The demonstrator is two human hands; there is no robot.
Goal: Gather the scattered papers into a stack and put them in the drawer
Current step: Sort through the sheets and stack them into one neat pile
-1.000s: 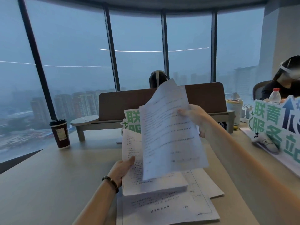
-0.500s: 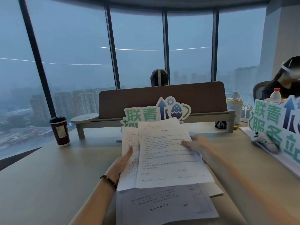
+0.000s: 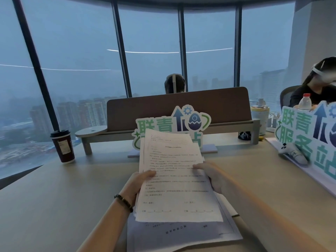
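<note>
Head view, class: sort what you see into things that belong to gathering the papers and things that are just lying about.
Belongs to the job:
- held stack of papers
- loose sheets beneath it on the desk
- left hand
- right hand

Just lying about:
- coffee cup
- green sign
- water bottle
- white controller

I see the sheaf of printed white papers [image 3: 174, 179] on more loose printed sheets [image 3: 181, 235] on the pale wooden desk [image 3: 54, 197]; green-lettered cutout sign [image 3: 172, 124] behind, lidded dark paper cup [image 3: 62, 146] far left.
</note>
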